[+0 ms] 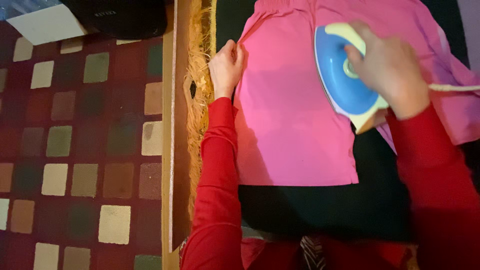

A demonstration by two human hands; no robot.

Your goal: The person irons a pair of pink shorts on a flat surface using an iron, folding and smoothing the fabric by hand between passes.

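The right hand (387, 67) is closed over the handle of a blue and pale-yellow iron (345, 80), which rests flat on a pink garment (290, 115). The left hand (226, 67) is pinched shut on the garment's left edge, apparently holding it taut. The garment is spread on a dark-covered table (320, 205), its long axis running away from the person; the iron lies to the right of the left hand, point away. A white cord (455, 88) trails right. A checked carpet (75, 150) lies beyond the frayed table edge.
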